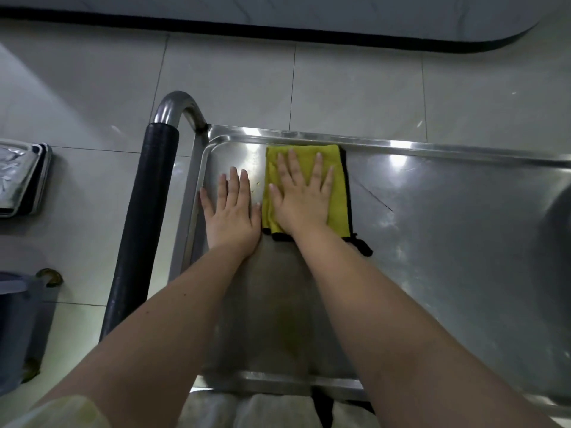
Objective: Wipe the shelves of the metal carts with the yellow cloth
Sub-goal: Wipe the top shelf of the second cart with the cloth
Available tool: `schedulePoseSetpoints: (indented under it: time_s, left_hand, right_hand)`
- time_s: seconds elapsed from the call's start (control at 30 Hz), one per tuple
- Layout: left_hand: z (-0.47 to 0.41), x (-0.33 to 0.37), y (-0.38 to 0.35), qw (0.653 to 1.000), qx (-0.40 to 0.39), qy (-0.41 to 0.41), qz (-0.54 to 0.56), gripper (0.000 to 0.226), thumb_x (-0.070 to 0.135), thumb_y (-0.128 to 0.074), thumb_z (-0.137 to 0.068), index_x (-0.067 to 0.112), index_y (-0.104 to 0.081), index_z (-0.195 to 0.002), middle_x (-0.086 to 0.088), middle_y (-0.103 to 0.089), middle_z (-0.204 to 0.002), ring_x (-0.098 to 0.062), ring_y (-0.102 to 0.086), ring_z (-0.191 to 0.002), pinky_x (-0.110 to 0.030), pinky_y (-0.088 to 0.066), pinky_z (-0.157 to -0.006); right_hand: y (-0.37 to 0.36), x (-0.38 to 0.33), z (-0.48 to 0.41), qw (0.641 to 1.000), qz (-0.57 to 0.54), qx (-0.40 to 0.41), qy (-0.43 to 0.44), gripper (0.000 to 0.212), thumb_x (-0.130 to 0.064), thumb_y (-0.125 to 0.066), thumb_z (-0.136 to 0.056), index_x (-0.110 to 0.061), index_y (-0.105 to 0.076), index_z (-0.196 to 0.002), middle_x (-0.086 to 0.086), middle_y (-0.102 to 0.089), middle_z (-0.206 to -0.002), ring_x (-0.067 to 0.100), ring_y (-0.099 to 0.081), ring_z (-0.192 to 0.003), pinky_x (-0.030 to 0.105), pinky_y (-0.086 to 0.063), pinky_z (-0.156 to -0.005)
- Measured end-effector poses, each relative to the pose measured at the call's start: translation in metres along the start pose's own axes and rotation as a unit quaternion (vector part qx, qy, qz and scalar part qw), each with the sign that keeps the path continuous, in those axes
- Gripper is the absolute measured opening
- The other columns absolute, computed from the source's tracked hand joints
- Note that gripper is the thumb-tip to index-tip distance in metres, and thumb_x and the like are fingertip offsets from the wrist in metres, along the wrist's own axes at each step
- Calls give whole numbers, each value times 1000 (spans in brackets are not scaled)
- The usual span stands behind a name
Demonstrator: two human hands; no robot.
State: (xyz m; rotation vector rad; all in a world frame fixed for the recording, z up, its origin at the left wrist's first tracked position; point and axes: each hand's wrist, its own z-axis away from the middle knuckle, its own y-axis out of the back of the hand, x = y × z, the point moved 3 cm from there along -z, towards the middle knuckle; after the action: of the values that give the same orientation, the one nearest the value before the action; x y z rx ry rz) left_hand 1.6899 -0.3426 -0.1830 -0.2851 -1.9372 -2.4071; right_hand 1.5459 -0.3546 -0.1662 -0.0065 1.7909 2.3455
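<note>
Bunching worries me, since my right hand lies flat, pinching nothing, on the folded yellow black-edged cloth by the steel cart shelf far rim, left hand flat beside it.

The yellow cloth is pressed flat on the cart's top shelf by the right hand, fingers spread. The left hand is laid flat on bare steel just beside it, near the black-padded handle.
</note>
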Motion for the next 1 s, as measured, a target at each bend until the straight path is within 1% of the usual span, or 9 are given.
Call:
schedulePoseSetpoints:
  time_s: [0.07, 0.17, 0.37, 0.5, 0.57, 0.7, 0.8, 0.9, 1.0]
  left_hand:
    - [2, -3, 1, 1000, -4, 2, -6, 61, 46, -12, -102, 24, 8, -155, 1, 11, -164, -19, 14, -150, -57, 6, -118]
    - [4, -2, 1, 1000, -5, -2, 6, 61, 48, -14, -102, 27, 5, -156, 3, 9, -164, -19, 12, -150, -56, 7, -118]
    - [1, 3, 0, 1000, -7, -9, 3, 62, 48, -12, -101, 28, 7, -156, 5, 12, -163, -20, 14, -150, -57, 7, -118]
    - [0, 6, -2, 1000, 1, -9, -2, 62, 46, -13, -101, 26, 7, -156, 4, 11, -164, -22, 12, -150, -59, 6, -117]
    - [1, 5, -2, 1000, -2, -10, -2, 61, 45, -14, -101, 27, 8, -156, 4, 11, -164, -22, 12, -150, -59, 6, -117]
    - [2, 1, -2, 1000, -1, -10, 3, 58, 39, -15, -102, 29, 4, -156, 6, 10, -164, -21, 11, -151, -58, 6, -118]
    - [3, -3, -2, 1000, 3, -5, 8, 57, 36, -15, -102, 31, 1, -156, 7, 8, -164, -19, 10, -151, -57, 7, -118]
    - [5, -4, -1, 1000, 2, -6, 13, 56, 36, -15, -103, 31, 0, -157, 7, 7, -164, -19, 9, -151, -56, 8, -118]
    - [4, -3, -1, 1000, -4, -7, 18, 57, 38, -16, -102, 32, 1, -156, 7, 9, -164, -19, 11, -150, -55, 9, -118]
  right_hand:
    - [0, 6, -2, 999, 7, -20, 41, 65, -62, -8, -97, -37, 8, -155, -11, 15, -163, 38, 23, -146, 56, 10, -118]
    - [3, 55, -5, 999, 19, -22, 19, 68, -70, -6, -93, -43, 7, -154, -13, 11, -163, 39, 22, -146, 51, 8, -120]
    - [25, 199, 17, 981, -1, 8, -194, 68, -65, -15, -96, -36, -1, -156, -7, 2, -165, 40, 11, -148, 46, 11, -120]
    - [24, 199, 23, 956, -38, 34, -290, 67, -63, -16, -97, -35, -3, -156, -9, 4, -164, 43, 11, -147, 52, 10, -119]
    - [21, 164, 13, 961, -38, 33, -274, 67, -62, -15, -97, -34, -4, -156, -9, 3, -164, 46, 10, -147, 55, 9, -118]
    - [7, 49, 0, 993, -12, 17, -119, 65, -62, -15, -97, -36, 1, -155, -12, 7, -164, 47, 14, -145, 56, 11, -117]
    - [-4, -12, 8, 1000, 11, -13, -14, 64, -62, -10, -97, -39, 8, -154, -13, 15, -162, 43, 22, -144, 56, 13, -117]
    - [-3, 15, 13, 1000, 6, -22, 16, 67, -67, -8, -93, -41, 0, -155, -13, 7, -163, 35, 17, -148, 50, 6, -120]
    - [0, 88, 32, 999, 11, -8, -43, 77, -70, -2, -86, -38, -10, -156, -12, -2, -164, 31, 8, -150, 47, -3, -121]
